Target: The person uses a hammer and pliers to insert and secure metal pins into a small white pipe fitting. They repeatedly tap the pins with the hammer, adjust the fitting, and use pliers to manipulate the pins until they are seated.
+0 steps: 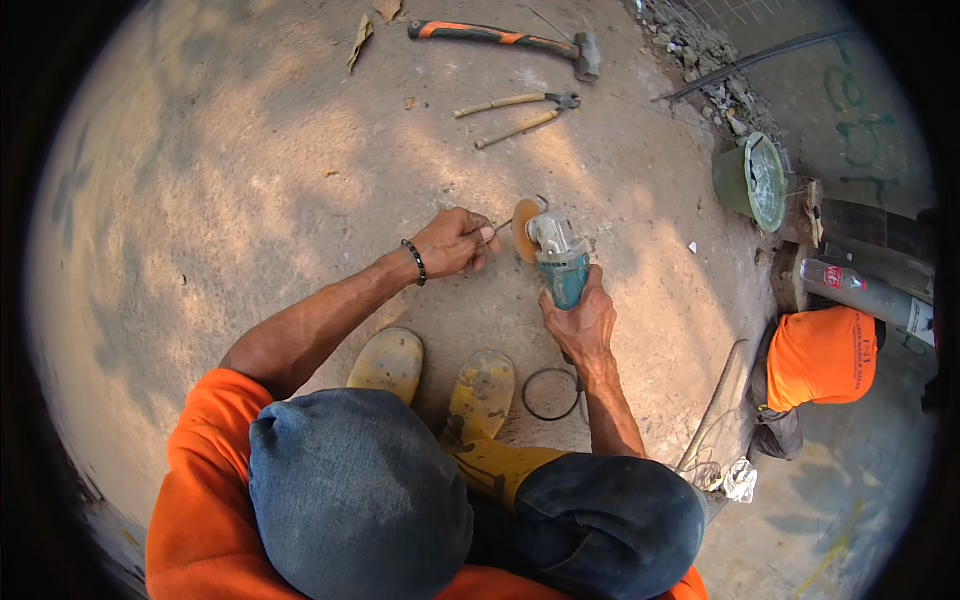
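My left hand [455, 242], with a dark beaded band at its wrist, pinches a thin metal rod [504, 226] between thumb and fingers. The rod points right, toward the orange-brown disc [525, 230] of a teal and silver angle grinder [566, 270]. Wrapped round the grinder's teal body is my right hand [585, 322]. The disc stands on edge at the rod; whether they touch I cannot tell. A small hooked end shows just beyond the disc. Below both hands are my yellow boots [480, 392], with a loop of black cable [550, 394] beside them.
Ahead on the ground lie a sledgehammer [500, 37] with an orange and black handle and tan-handled nippers [522, 115]. At the right are a green bucket [752, 184], rubble [715, 85], a grey pipe [880, 297] and a bent-over person in an orange shirt [822, 355].
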Motion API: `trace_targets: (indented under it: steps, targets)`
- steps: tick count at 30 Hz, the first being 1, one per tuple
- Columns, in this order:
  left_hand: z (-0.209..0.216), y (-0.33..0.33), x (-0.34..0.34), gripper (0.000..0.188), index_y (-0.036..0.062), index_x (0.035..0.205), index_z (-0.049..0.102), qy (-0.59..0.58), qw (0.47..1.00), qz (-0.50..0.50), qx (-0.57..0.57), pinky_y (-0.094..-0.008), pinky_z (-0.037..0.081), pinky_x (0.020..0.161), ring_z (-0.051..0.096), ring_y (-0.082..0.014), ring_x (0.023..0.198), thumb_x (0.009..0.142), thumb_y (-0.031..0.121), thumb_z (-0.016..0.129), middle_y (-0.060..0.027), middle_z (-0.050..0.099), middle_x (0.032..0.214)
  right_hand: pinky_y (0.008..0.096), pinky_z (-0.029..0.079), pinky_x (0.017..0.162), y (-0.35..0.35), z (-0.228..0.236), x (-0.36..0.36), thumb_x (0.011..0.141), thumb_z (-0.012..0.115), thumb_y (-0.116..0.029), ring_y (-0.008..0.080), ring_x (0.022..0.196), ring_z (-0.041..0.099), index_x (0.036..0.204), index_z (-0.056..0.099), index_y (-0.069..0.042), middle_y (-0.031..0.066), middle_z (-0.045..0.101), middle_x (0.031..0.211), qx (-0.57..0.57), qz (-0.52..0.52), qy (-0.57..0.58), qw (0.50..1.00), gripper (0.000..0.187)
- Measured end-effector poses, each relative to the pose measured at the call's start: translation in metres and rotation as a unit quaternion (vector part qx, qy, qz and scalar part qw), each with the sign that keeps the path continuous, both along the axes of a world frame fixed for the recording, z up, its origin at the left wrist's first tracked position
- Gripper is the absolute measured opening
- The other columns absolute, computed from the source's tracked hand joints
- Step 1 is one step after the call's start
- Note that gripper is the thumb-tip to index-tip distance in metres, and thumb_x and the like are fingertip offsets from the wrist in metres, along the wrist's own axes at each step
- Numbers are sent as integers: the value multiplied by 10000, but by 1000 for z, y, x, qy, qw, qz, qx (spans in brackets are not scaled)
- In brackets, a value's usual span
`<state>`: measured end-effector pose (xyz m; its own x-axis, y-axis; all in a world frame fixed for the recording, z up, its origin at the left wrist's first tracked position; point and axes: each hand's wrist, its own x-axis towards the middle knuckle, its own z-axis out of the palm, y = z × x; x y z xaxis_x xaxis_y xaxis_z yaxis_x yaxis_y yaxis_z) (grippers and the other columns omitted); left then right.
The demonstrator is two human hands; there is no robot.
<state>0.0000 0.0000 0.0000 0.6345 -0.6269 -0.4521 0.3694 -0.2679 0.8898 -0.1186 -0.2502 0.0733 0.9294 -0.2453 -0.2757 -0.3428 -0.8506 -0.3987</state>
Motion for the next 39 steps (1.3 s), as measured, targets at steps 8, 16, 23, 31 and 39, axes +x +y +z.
trace_targets:
  steps: [8, 16, 23, 31, 39]
  targets:
    - [-3, 11, 13, 357, -14, 1145, 746, 216, 970, -14, -110, -267, 459, 521, 539, -85, 568, 1205, 257, 520, -15, 672, 752, 468, 642, 786, -8, 6, 13, 882, 873, -271, 407, 903, 806, 1286, 535, 40, 298, 771, 1011, 37, -37, 36, 998, 612]
    - [-15, 21, 4, 349, 1, 1182, 717, 306, 937, 46, -165, -223, 346, 443, 413, -40, 527, 1208, 295, 531, 15, 613, 782, 462, 656, 831, -19, 10, 8, 925, 914, -203, 340, 989, 800, 1450, 290, -37, 340, 759, 1129, 235, -105, -48, 965, 832]
    - [-17, 27, 10, 325, 40, 1184, 680, 280, 933, 105, -199, -215, 336, 468, 417, -34, 560, 1218, 309, 501, 31, 584, 801, 383, 663, 728, -31, 0, 4, 944, 900, -205, 302, 891, 794, 1434, 284, -28, 319, 742, 1074, 221, -162, -79, 958, 807]
    - [-32, 35, 4, 197, 135, 1250, 603, 282, 944, 75, -152, -216, 429, 587, 522, -57, 722, 1218, 299, 499, 38, 604, 865, 320, 675, 583, -70, -35, -16, 1078, 648, -587, 246, 716, 751, 1537, 449, 77, 250, 742, 1191, 625, -297, -4, 722, 832]
    - [-40, 38, -1, 202, 120, 1242, 614, 315, 924, 85, -198, -277, 565, 836, 683, -115, 950, 1209, 294, 517, -49, 761, 1110, 368, 684, 661, -82, -82, -21, 1111, 610, -470, 273, 862, 737, 1544, 409, 79, 386, 636, 1354, 772, -319, -53, 548, 728]
